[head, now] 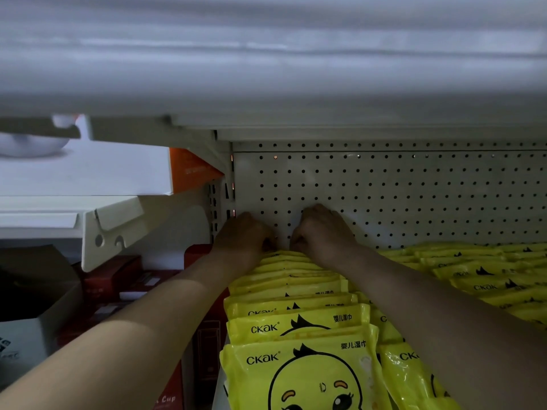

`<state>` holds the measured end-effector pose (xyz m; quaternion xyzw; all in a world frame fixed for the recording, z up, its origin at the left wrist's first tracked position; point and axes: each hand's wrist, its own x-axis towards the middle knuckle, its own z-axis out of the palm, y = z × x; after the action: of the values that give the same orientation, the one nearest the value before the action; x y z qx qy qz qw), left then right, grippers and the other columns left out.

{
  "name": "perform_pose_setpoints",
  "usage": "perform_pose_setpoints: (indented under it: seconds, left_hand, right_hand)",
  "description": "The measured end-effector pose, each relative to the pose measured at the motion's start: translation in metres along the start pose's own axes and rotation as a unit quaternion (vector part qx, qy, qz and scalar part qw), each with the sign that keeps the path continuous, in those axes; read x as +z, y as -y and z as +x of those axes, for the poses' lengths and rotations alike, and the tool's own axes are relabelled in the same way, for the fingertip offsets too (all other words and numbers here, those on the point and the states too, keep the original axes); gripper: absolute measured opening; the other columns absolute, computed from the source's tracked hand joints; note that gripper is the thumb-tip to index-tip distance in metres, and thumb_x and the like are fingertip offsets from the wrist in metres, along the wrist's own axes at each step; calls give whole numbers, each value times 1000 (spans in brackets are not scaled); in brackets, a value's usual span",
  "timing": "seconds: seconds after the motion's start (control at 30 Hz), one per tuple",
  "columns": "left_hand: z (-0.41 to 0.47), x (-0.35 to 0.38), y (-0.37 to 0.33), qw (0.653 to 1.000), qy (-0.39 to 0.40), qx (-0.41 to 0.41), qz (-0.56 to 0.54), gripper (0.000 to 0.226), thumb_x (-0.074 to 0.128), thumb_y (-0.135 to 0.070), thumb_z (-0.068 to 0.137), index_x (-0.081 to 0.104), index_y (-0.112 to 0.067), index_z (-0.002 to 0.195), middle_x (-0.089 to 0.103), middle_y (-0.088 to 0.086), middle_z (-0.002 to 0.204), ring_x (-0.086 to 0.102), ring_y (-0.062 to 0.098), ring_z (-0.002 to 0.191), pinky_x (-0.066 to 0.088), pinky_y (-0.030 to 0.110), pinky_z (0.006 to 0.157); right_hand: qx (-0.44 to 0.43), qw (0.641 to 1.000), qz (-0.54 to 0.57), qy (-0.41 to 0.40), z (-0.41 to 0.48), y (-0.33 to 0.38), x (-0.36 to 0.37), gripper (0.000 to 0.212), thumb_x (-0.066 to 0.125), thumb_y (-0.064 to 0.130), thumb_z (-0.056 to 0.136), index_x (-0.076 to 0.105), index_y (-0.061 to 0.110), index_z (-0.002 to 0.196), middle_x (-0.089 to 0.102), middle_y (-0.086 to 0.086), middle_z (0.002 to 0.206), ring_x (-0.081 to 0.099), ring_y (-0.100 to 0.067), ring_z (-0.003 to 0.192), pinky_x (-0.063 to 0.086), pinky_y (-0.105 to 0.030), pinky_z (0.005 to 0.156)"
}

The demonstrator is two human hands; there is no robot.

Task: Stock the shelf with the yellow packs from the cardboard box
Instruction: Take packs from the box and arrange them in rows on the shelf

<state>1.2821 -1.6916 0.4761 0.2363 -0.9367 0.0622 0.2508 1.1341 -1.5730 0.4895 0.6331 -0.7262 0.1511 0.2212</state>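
Observation:
A row of yellow CKAK packs (299, 327) with a duckling face stands upright, running from the front of the shelf to its back. Both my arms reach deep into the shelf. My left hand (247, 236) and my right hand (322, 232) sit at the far end of this row, against the pegboard back wall (414, 196). Their fingers curl down over the top edge of the rearmost yellow pack (285, 253), left hand on its left corner, right hand on its right corner. The cardboard box is out of sight.
More yellow packs (485, 279) lie in rows to the right. The upper shelf's underside (266, 69) hangs low overhead. A white shelf bracket (109, 232) and red boxes (118, 279) fill the bay on the left, with a white and orange box (118, 170) above.

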Motion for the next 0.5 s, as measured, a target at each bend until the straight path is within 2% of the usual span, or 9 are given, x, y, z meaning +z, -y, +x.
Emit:
perform_pose_setpoints:
  seconds: [0.1,0.23,0.27,0.37,0.43,0.5]
  left_hand:
    - [-1,0,10,999,18,-25,27,27,57,-17,88,73,-37,98,64,3,110,60,26,103,51,36,88]
    - [-7,-6,10,988,-29,-26,-151,13,71,-22,86,75,-31,96,71,-11,100,64,5,93,47,15,78]
    - [-9,-8,5,983,-31,-18,-183,14,74,-22,84,76,-29,95,72,-13,98,65,3,91,46,15,78]
    - [-11,-9,-6,981,-17,5,-191,17,77,-17,80,77,-27,94,73,-13,97,65,3,92,50,22,86]
    - [-11,-7,-8,985,-19,11,-172,16,77,-18,81,77,-28,93,73,-13,98,65,5,94,50,27,89]
    - [-9,-6,-10,992,-19,17,-127,14,73,-23,84,76,-32,94,72,-12,101,62,9,98,50,32,91]
  right_hand:
    - [2,1000,14,11,2,-3,3,22,61,36,94,75,24,106,54,-3,108,41,-21,114,35,-34,93]
    - [5,984,179,-21,-1,-16,-1,11,76,31,83,79,26,92,61,6,87,55,-15,95,44,-29,79]
    - [7,980,198,-15,-2,-18,-2,10,79,31,80,80,27,89,64,4,86,58,-15,91,48,-31,78]
    - [4,981,195,18,-4,-16,-1,13,83,34,75,80,30,86,69,4,88,62,-12,86,55,-34,80]
    - [-1,986,167,22,-6,-12,-1,13,81,34,77,79,31,90,68,2,93,60,-15,94,51,-30,83]
    - [-8,991,135,13,-7,-10,-2,13,76,34,82,79,28,93,64,0,95,54,-17,101,43,-27,79]
